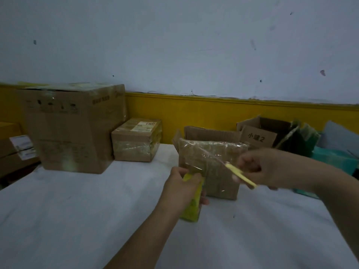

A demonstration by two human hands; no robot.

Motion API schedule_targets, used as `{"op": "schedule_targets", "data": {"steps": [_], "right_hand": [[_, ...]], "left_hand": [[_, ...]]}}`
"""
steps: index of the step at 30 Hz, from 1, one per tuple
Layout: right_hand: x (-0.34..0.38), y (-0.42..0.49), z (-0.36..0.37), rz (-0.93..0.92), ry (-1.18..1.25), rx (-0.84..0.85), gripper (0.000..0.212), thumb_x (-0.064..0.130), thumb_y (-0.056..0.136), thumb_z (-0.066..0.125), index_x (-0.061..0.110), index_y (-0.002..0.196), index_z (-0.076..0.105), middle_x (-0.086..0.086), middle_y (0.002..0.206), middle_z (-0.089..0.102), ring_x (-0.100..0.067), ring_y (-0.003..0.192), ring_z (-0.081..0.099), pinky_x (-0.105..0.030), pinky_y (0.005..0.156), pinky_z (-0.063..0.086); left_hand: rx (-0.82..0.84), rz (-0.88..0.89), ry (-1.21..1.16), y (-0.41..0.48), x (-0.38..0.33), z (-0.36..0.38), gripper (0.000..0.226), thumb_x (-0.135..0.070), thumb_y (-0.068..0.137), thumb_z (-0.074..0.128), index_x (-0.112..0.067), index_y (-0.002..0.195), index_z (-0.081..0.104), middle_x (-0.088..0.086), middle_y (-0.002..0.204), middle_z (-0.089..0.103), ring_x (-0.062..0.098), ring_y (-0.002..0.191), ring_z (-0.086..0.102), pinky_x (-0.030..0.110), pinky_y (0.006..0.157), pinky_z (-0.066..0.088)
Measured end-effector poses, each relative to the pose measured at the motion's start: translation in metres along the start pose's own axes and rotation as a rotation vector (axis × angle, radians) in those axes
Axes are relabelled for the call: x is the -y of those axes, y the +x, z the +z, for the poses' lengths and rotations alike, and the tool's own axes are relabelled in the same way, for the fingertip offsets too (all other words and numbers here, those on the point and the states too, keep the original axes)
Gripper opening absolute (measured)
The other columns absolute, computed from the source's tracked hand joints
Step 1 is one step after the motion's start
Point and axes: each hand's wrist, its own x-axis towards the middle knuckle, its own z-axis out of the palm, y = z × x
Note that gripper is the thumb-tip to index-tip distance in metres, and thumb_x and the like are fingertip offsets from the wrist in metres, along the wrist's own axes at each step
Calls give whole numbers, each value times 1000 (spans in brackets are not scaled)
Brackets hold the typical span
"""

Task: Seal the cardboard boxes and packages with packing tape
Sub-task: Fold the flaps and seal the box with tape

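A small cardboard box [219, 171], wrapped in clear tape, stands on the white table [77, 210] at centre. My left hand [182, 189] grips a yellow roll of packing tape [191, 206] just in front of the box's left corner. A clear strip of tape [196, 166] stretches from the roll to the box. My right hand [260, 167] holds a yellow-handled cutter [240, 174] against the box's front, its blade end pointing up-left toward the strip.
A large sealed box [73, 127] and a smaller taped box [137, 139] stand at the back left. An open box with writing [260, 134] and green packaging [305, 138] lie at the back right. A yellow-and-white wall runs behind.
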Motion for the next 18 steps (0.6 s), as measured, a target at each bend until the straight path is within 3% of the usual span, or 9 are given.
{"op": "schedule_targets", "data": {"steps": [5, 9, 13, 18], "right_hand": [[-13, -5, -5, 141, -113, 214, 62, 90, 59, 55, 40, 91, 68, 12, 86, 63, -2, 66, 52, -17, 56, 46], [0, 19, -6, 192, -214, 311, 77, 87, 66, 49, 24, 104, 68, 4, 91, 60, -11, 77, 49, -19, 60, 46], [12, 43, -5, 237, -155, 370, 66, 81, 72, 53, 20, 91, 70, 4, 79, 54, -11, 64, 42, -21, 55, 40], [11, 58, 0, 118, -103, 348, 59, 79, 74, 56, 28, 92, 78, 7, 68, 59, -3, 47, 42, -16, 47, 36]], "left_hand": [[78, -44, -156, -4, -1, -1, 16, -21, 98, 55, -16, 112, 50, 16, 71, 73, 31, 59, 71, 29, 49, 53], [64, -30, -161, -4, 1, 0, 17, -19, 98, 54, -12, 112, 51, 16, 65, 71, 29, 55, 68, 31, 52, 53], [98, -57, -154, -3, -2, -2, 16, -16, 97, 53, -6, 109, 53, 18, 63, 68, 28, 49, 64, 30, 52, 53], [157, -116, -138, 0, -6, -7, 19, -14, 95, 52, 3, 102, 59, 20, 63, 67, 28, 49, 64, 29, 52, 54]]}}
